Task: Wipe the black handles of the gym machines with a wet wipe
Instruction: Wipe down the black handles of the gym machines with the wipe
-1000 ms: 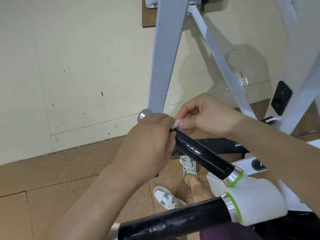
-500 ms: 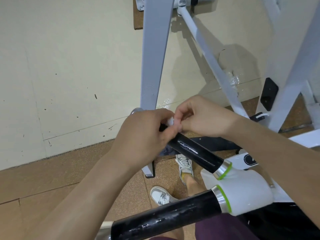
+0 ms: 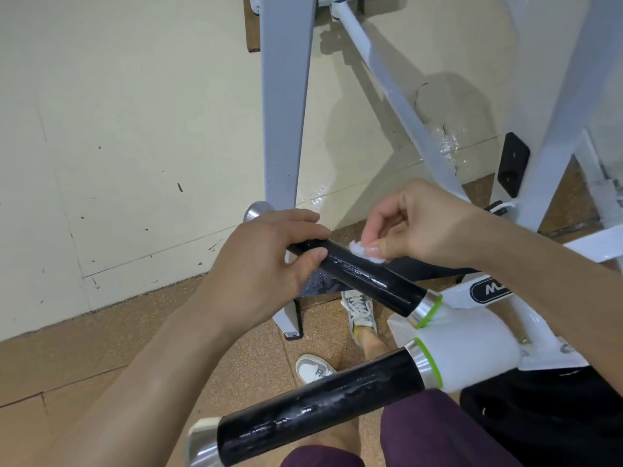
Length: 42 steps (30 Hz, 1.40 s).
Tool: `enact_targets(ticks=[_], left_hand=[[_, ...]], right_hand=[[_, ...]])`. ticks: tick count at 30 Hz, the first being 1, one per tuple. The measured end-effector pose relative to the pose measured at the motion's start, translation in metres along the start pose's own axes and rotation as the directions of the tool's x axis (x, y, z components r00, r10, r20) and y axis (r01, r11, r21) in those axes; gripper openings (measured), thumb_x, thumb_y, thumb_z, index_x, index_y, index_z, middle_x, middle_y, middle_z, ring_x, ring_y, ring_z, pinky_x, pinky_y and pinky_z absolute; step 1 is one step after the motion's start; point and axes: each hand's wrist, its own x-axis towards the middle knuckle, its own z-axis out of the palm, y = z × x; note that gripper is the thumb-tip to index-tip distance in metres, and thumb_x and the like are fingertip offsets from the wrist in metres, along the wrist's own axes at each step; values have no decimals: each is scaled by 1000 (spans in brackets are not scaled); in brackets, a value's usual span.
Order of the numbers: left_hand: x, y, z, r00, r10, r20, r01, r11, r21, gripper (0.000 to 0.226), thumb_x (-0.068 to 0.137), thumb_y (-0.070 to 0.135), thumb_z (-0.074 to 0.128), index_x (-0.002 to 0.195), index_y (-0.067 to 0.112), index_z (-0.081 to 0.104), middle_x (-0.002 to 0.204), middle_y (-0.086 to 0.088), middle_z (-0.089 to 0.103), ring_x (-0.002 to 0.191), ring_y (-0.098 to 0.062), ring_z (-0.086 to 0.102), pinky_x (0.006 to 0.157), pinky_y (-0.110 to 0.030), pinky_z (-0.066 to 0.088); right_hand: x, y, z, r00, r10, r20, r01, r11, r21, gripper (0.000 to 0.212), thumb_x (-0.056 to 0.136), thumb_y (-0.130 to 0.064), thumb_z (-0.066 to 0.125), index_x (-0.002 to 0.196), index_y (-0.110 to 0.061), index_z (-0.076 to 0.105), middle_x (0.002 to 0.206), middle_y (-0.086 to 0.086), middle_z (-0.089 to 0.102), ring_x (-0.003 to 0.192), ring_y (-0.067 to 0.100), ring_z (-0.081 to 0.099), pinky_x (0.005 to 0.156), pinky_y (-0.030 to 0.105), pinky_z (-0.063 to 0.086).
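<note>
In left hand, handle slants down-right.

Two black handles (both chrome-capped), one wet wipe, two hands, left hand and right hand, two sneakers

The left forearm, bare, stretched up from the lower left, and the left hand had its fingers and thumb curled round the far end of the upper handle. The right arm crossed from the right edge; the right hand pinched a small white wipe between thumb and fingertips against the handle's top
</note>
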Motion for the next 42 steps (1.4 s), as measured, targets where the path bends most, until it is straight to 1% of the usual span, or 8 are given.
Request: enact_targets(ticks=[5, 13, 18, 22, 30, 35, 38, 42], left_hand=[[2, 1, 1, 1000, 14, -7, -14, 1000, 5, 21, 87, 29, 65, 105, 37, 70, 117, 21, 62, 104, 7, 49, 83, -5, 33], [1, 0, 3, 1000, 5, -26, -6, 1000, -29, 17, 86, 26, 65, 101, 35, 68, 97, 21, 67, 92, 0, 58, 79, -11, 41], [3, 13, 5, 992, 124, -10, -124, 988, -89, 10, 82, 32, 63, 89, 32, 70, 90, 17, 68, 88, -2, 59, 77, -22, 47], [11, 22, 10, 986, 154, 66, -147, 985, -94, 5, 82, 35, 67, 86, 32, 69, 88, 16, 66, 89, -1, 56, 75, -18, 43], [22, 41, 14, 981, 143, 129, -123, 981, -149, 11, 83, 25, 69, 88, 35, 70, 87, 17, 66, 86, 2, 58, 74, -14, 45], [28, 43, 16, 982, 161, 101, -134, 962, -237, 15, 83, 18, 69, 87, 32, 73, 86, 15, 69, 89, -3, 64, 76, -19, 48], [22, 47, 18, 987, 142, 71, -121, 961, -249, 14, 82, 22, 65, 85, 34, 72, 84, 15, 69, 88, -7, 64, 74, -23, 49], [10, 45, 18, 987, 147, 68, -131, 971, -198, 15, 82, 24, 61, 88, 33, 72, 85, 16, 68, 88, -8, 62, 72, -22, 47]], right_hand=[[10, -4, 14, 994, 21, -105, -3, 986, 165, 15, 80, -3, 72, 70, -15, 70, 68, 7, 65, 61, 10, 61, 66, 25, 56], [-23, 5, -5, 998, 49, 29, -51, 998, 44, 21, 79, 2, 70, 68, -16, 69, 55, -4, 64, 53, 6, 60, 60, 21, 51], [-4, 3, 21, 990, 30, -137, -13, 992, 122, 24, 81, -3, 69, 68, -22, 67, 59, -7, 62, 53, 4, 56, 58, 22, 48], [-23, 13, 7, 998, 38, -44, -34, 996, 88, 25, 81, 2, 67, 68, -19, 69, 55, -7, 61, 49, 2, 54, 52, 18, 44], [-29, 28, 4, 998, 44, -52, -34, 981, 191, 9, 83, -9, 69, 77, -15, 74, 75, 20, 69, 64, 15, 59, 66, 31, 49], [-37, 39, 5, 994, 75, 75, -97, 929, 358, 11, 79, -29, 75, 88, -23, 77, 87, 2, 75, 85, 16, 70, 82, 31, 52], [-39, 36, 8, 991, 92, -95, -59, 951, 303, 6, 78, -22, 76, 72, -20, 76, 63, -6, 66, 60, 3, 57, 66, 24, 46], [-52, 35, -6, 986, 164, -28, -153, 958, 244, 11, 79, -17, 74, 69, -21, 75, 64, -3, 68, 65, 10, 61, 73, 30, 52]])
